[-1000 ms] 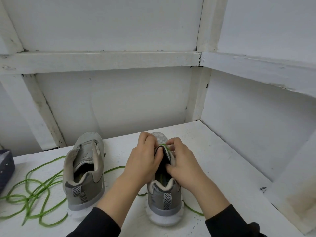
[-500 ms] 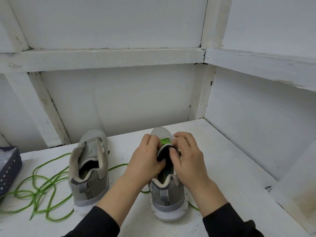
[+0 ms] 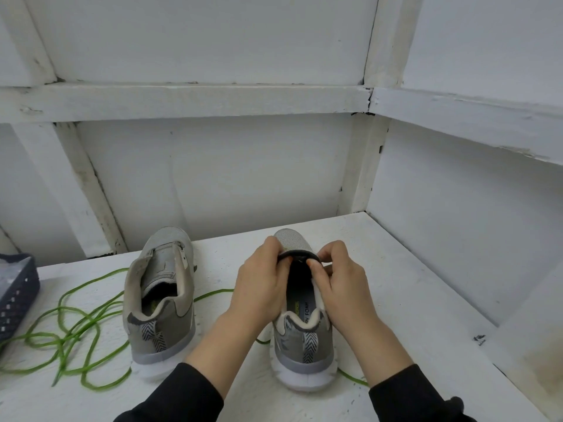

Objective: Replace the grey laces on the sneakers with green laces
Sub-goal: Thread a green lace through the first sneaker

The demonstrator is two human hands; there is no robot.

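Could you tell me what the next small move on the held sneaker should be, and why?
Probably free the left hand to pick up the green lace: it and the right hand pinch the tongue while the lace lies loose.

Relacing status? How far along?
Done: no grey laces visible on either shoe. In hand: left hand and right hand pinch the black padded tongue of the right grey mesh sneaker; any lacing there is hidden. Remaining: the left grey mesh sneaker is bare, thin green lace mostly loose on the white table.
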